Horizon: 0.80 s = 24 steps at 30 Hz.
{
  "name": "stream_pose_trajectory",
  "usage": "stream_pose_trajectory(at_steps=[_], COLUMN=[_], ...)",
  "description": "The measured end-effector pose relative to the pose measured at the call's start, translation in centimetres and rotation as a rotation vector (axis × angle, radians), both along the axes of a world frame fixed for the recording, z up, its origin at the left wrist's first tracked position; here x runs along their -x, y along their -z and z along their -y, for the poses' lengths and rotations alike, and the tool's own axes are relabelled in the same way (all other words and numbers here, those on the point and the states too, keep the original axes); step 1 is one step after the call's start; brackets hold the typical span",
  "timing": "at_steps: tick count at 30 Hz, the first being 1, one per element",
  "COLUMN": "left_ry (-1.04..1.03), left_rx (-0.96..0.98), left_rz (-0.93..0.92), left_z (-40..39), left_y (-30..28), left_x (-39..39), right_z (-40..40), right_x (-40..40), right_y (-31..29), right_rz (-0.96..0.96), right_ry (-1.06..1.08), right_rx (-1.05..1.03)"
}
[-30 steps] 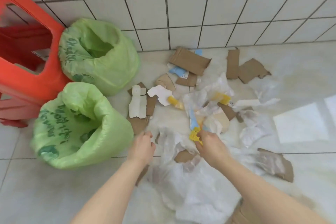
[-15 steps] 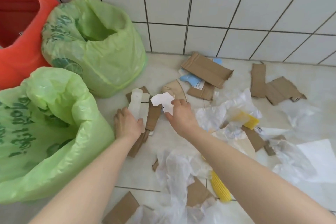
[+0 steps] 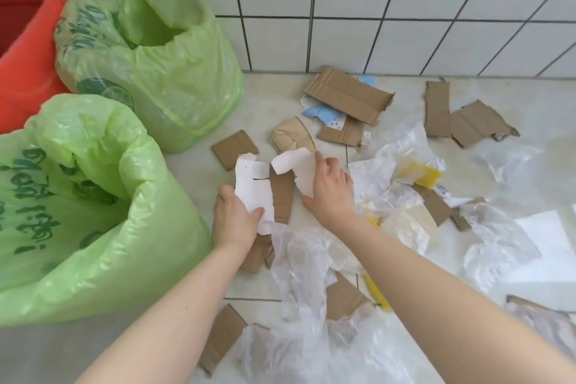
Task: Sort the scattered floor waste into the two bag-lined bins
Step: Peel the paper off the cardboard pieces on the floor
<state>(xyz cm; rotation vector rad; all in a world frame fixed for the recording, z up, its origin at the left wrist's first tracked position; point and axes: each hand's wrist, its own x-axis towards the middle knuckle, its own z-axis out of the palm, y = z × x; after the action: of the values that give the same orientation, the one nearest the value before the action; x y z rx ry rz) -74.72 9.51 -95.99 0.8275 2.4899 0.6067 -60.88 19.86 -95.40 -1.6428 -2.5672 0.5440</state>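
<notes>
On the pale tiled floor [image 3: 274, 97], near its wall edge, the left hand [image 3: 233, 221] pinches a torn white paper strip [image 3: 254, 190]; the right hand [image 3: 330, 193] grips a curled white paper scrap [image 3: 296, 162], beside two green bag-lined bins [image 3: 149, 50].

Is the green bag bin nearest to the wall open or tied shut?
Open. The far green bin has its bag mouth spread wide, showing a hollow inside; contents cannot be seen.

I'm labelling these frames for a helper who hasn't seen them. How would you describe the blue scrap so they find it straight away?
Start at the tiled wall and drop to where it meets the floor. There lies a long folded cardboard strip; the blue scrap pokes out from under its left edge. It is the only pale-blue piece among brown card and clear plastic.
</notes>
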Motion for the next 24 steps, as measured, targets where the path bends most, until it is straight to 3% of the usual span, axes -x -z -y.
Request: stream_pose_trajectory(at_steps=[6,15,24], left_ry=[0.103,-0.094,-0.235], left_rx=[-0.041,-0.309,-0.058], left_rz=[-0.136,0.198,0.467], left_z=[2.3,9.8,19.8], left_y=[-2.2,-7.6,-5.0], left_x=[-1.0,-2.6,-3.0], right_z=[1.6,6.5,14.3], right_x=[-2.8,-8.1,-14.0], right_y=[-5.5,-11.0,-8.8], right_rz=[-0.054,-0.082,-0.251], right_ry=[0.093,0.110,0.340], right_rx=[-0.011,0.088,0.343])
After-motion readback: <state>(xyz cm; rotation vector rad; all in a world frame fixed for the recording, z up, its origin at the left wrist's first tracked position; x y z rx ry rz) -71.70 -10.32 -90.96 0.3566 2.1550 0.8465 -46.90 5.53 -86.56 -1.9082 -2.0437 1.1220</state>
